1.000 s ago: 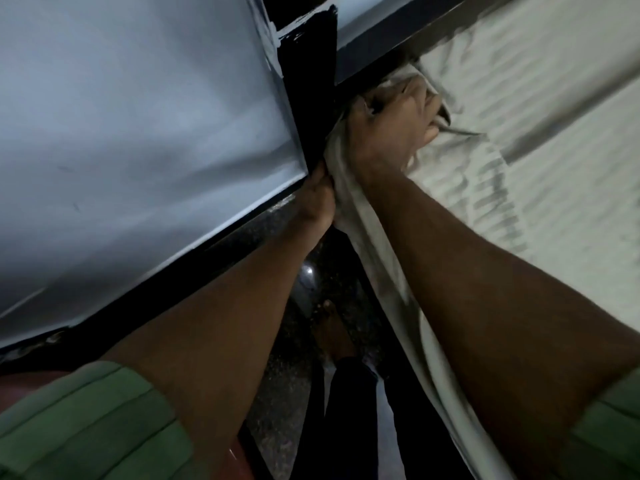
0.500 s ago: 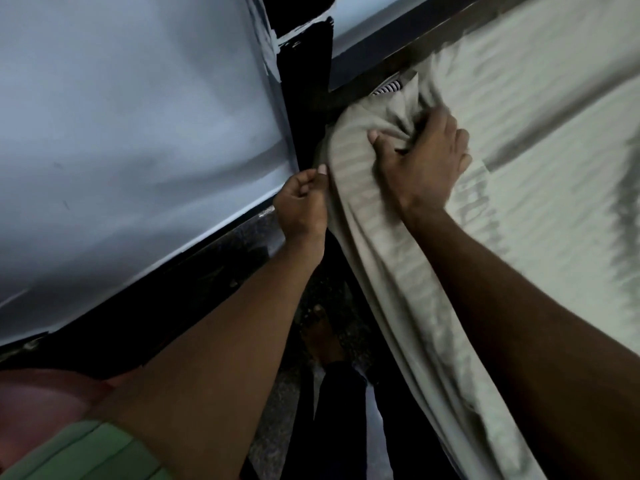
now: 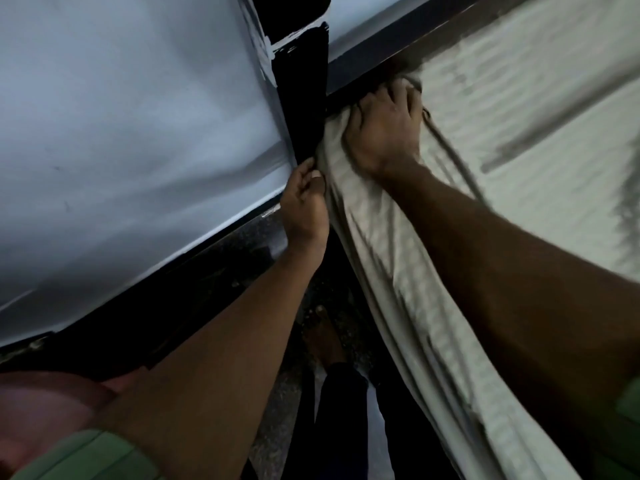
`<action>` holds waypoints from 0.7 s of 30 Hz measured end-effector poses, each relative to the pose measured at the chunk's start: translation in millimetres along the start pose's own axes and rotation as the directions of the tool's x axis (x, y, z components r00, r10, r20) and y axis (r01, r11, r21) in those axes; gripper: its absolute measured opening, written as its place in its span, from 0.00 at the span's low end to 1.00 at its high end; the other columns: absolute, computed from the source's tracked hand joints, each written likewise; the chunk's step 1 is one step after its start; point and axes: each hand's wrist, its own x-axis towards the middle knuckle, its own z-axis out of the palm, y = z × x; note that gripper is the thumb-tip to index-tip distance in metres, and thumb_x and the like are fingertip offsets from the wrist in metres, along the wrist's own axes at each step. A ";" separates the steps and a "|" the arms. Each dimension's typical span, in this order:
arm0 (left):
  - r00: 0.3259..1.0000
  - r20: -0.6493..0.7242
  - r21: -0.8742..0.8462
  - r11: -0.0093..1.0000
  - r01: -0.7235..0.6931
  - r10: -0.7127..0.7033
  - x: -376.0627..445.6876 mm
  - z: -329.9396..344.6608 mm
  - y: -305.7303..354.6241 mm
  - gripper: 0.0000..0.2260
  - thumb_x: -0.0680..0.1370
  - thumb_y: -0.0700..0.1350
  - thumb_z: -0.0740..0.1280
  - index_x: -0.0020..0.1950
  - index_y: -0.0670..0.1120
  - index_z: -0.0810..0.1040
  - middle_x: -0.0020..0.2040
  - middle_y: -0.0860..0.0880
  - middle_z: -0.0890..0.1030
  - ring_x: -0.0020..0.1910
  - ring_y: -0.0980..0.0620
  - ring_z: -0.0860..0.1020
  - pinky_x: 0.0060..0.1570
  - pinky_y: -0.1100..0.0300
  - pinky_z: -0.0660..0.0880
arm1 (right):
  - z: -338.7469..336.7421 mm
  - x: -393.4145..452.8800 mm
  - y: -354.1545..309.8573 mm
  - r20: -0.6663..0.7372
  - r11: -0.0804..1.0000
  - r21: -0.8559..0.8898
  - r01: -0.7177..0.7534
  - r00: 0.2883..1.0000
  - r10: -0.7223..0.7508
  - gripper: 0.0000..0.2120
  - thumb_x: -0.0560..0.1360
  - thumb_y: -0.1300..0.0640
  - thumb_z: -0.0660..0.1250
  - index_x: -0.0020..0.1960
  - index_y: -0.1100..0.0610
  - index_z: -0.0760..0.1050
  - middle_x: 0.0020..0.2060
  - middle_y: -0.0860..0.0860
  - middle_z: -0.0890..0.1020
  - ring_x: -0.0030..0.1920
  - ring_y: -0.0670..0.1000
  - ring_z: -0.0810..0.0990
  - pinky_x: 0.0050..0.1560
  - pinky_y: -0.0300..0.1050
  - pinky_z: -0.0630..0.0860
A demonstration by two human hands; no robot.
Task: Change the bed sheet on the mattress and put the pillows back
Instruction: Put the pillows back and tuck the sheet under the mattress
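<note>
R hand has gone back up into the corner vs half a sec ago: then it sat lower, bunching cloth on top; now its fingers are curled down into the pale striped cotton bed sheet, shoving a wad of it toward the gap by the dark bed frame rail just above the knuckles. Fingertips hidden in the folds, so can't tell how deep the tuck goes. L hand sits a bit lower than before, just left of and below the R, thumb and fingers pinching the sheet's hanging edge, holding it taut against the black corner post. Sheet lies right of both hands across the mattress, its side drop hanging below the R forearm. Left of the L hand: pale grey-blue wall. Below: dark speckled floor.

Reads as corner tuck in progress, prob. nearly seated; pillows not in view, so that step's still ahead.
</note>
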 end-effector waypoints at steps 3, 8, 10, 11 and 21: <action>0.987 0.073 0.013 0.989 0.145 -0.146 7.3 0.3 -0.2 0.21 0.78 0.52 0.63 0.70 0.49 0.79 0.66 0.48 0.81 0.66 0.46 0.78 0.69 0.43 0.73 | -4.7 11.3 2.5 0.084 0.999 -0.052 -0.008 0.996 0.013 0.29 0.79 0.46 0.47 0.67 0.59 0.78 0.68 0.58 0.76 0.76 0.61 0.63 0.79 0.60 0.49; 0.978 0.118 0.141 0.977 0.157 -0.174 12.6 -9.6 6.7 0.18 0.78 0.50 0.63 0.59 0.40 0.82 0.52 0.44 0.83 0.51 0.47 0.80 0.52 0.60 0.77 | -13.1 -51.4 0.8 -0.121 0.981 0.191 0.009 0.993 0.015 0.26 0.84 0.47 0.56 0.76 0.60 0.69 0.77 0.60 0.67 0.79 0.61 0.61 0.80 0.55 0.54; 0.981 0.085 0.296 0.945 0.140 -0.172 16.6 -17.6 -14.9 0.19 0.72 0.53 0.63 0.50 0.41 0.84 0.44 0.45 0.84 0.46 0.46 0.81 0.48 0.57 0.78 | -19.4 -106.3 9.3 -0.187 0.962 0.267 -0.055 0.976 0.108 0.27 0.82 0.49 0.63 0.77 0.61 0.67 0.76 0.61 0.68 0.77 0.60 0.65 0.77 0.54 0.59; 0.980 0.057 0.348 0.923 0.161 -0.192 18.2 -20.7 -31.2 0.19 0.71 0.54 0.62 0.49 0.43 0.84 0.45 0.45 0.85 0.47 0.45 0.83 0.50 0.53 0.79 | -22.6 -136.5 15.5 -0.197 0.950 0.288 -0.123 0.963 0.184 0.26 0.81 0.50 0.66 0.75 0.60 0.69 0.73 0.60 0.71 0.73 0.60 0.68 0.74 0.55 0.62; 0.887 0.054 0.513 0.775 0.369 -0.458 -65.8 -4.9 -136.7 0.19 0.73 0.53 0.60 0.56 0.46 0.83 0.52 0.43 0.85 0.55 0.39 0.82 0.56 0.45 0.80 | -19.0 -234.3 78.6 -0.169 0.913 0.121 -0.390 0.898 0.406 0.09 0.81 0.48 0.66 0.50 0.54 0.76 0.51 0.54 0.76 0.54 0.58 0.70 0.54 0.55 0.63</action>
